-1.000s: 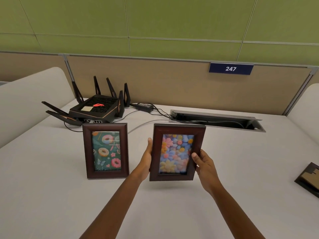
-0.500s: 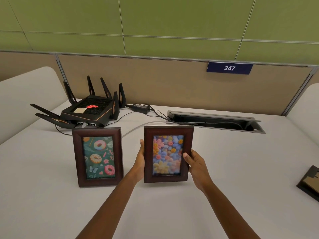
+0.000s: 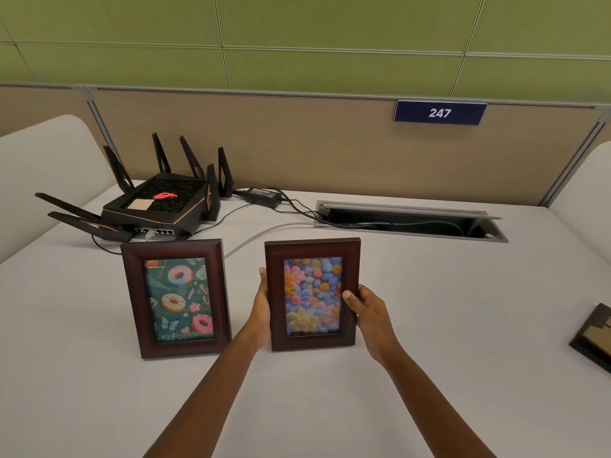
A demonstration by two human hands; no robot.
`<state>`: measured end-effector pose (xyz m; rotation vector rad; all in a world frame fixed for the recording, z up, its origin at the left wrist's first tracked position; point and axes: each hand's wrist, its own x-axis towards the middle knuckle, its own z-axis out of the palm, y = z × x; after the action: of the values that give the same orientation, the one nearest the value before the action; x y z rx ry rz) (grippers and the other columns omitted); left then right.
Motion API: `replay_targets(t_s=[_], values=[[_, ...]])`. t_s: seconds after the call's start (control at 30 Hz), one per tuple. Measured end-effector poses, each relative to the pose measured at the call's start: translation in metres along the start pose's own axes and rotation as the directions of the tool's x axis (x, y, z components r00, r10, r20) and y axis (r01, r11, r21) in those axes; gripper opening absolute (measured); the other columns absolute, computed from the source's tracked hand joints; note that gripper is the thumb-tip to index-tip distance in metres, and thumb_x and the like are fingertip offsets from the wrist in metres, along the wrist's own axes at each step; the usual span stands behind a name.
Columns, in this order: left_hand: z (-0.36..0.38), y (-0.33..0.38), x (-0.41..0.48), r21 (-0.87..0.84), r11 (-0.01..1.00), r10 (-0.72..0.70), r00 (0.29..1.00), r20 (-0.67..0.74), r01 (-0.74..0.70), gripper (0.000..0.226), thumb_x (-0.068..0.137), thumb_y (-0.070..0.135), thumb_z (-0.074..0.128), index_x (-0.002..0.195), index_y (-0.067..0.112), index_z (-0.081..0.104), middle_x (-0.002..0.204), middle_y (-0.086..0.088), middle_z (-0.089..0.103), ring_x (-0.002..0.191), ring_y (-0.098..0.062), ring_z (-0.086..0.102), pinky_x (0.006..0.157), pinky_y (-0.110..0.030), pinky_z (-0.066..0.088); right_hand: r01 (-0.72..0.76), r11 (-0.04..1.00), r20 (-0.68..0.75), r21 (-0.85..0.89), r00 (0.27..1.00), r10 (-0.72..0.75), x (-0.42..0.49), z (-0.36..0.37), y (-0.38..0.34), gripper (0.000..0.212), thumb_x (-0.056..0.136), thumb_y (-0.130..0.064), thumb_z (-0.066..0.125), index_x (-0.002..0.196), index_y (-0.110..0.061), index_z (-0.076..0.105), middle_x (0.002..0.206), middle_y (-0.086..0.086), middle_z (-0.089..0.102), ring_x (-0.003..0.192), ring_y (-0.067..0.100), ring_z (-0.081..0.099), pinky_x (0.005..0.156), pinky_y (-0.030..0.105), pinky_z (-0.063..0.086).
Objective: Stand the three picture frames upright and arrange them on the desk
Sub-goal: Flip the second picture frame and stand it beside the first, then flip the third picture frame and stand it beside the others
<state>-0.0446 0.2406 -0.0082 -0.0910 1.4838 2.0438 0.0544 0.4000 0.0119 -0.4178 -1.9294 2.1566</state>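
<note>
Flower frame (image 3: 312, 295) stands upright between my two hands, its lower edge at or just above the worktop (image 3: 463, 309); I cannot tell which. My left hand (image 3: 263, 312) clasps its left side and my right hand (image 3: 365, 309) its right, fingers (image 3: 350, 297) closed over the front moulding, so I can square it and keep it from tipping. Just beside it on my left, apart from it, the donut frame (image 3: 177, 297) stands unaided, leaning slightly back. A third frame (image 3: 593, 337) lies flat at the far right edge, probably next.
</note>
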Motion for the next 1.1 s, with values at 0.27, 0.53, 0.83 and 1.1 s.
replay_targets(t_s=[0.27,0.53,0.83,1.1], values=[[0.008,0.005,-0.013,0.045,0.999,0.012,0.999,-0.036,-0.011,0.067,0.086,0.062,0.006,0.101,0.027,0.061,0.112,-0.005,0.061,0.087,-0.024,0.066,0.078,-0.041,0.052,-0.011,1.0,-0.009,-0.029,1.0,0.011,0.002,0.002,0.001,0.012,0.091,-0.023,0.045,0.087,-0.028,0.055,0.091,-0.009,0.063,0.082,0.008,0.063,0.059,0.009,0.054],[0.019,-0.001,-0.036,0.163,0.978,0.153,0.978,-0.138,-0.13,0.071,0.09,0.056,0.003,0.137,0.015,0.037,0.14,-0.016,0.047,0.128,-0.035,0.045,0.111,-0.054,0.032,0.008,0.997,-0.027,-0.079,1.0,-0.01,-0.009,0.0,0.005,0.008,0.091,-0.019,0.047,0.097,-0.022,0.051,0.099,-0.003,0.062,0.082,0.006,0.064,0.059,0.009,0.054],[0.044,-0.019,-0.079,0.729,0.542,0.728,0.667,-0.158,-0.419,0.068,0.091,0.054,0.021,0.144,0.015,0.008,0.156,-0.008,0.008,0.143,-0.019,0.008,0.115,-0.036,0.015,0.014,0.963,-0.164,-0.27,0.985,-0.06,-0.036,-0.018,0.016,0.04,0.087,-0.019,0.056,0.124,-0.012,0.045,0.125,0.009,0.054,0.105,0.016,0.05,0.088,0.028,0.042],[0.075,-0.05,-0.101,0.843,-0.069,0.753,0.526,0.395,-0.534,0.061,0.093,0.05,0.017,0.135,0.006,0.023,0.143,-0.018,0.022,0.139,-0.034,0.017,0.103,-0.051,0.027,-0.011,0.933,-0.288,-0.359,0.952,-0.099,-0.071,-0.056,0.02,0.033,0.087,-0.018,0.057,0.119,-0.011,0.051,0.123,0.011,0.058,0.105,0.017,0.053,0.09,0.026,0.039]])
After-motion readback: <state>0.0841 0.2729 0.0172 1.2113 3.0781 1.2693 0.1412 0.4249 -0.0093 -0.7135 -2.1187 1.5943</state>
